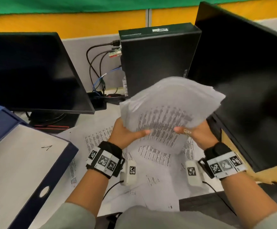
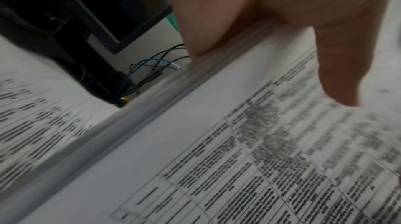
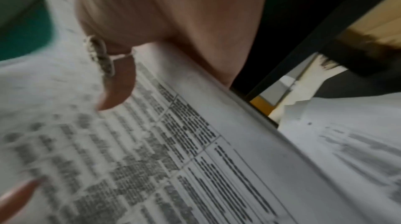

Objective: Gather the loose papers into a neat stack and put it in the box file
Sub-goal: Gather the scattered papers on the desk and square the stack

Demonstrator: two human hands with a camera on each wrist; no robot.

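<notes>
Paper stack (image 1: 169,109) is clamped at its side edges by left hand (image 1: 126,131) and right hand (image 1: 195,133); light, floppy, slippery sheets are judged best gripped there.

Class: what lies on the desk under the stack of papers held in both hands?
Under the stack, loose printed sheets lie scattered on the desk. Whatever sits directly beneath is hidden.

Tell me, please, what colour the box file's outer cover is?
Dark navy blue box file, with a pale grey inner face; the head view shows it best.
</notes>
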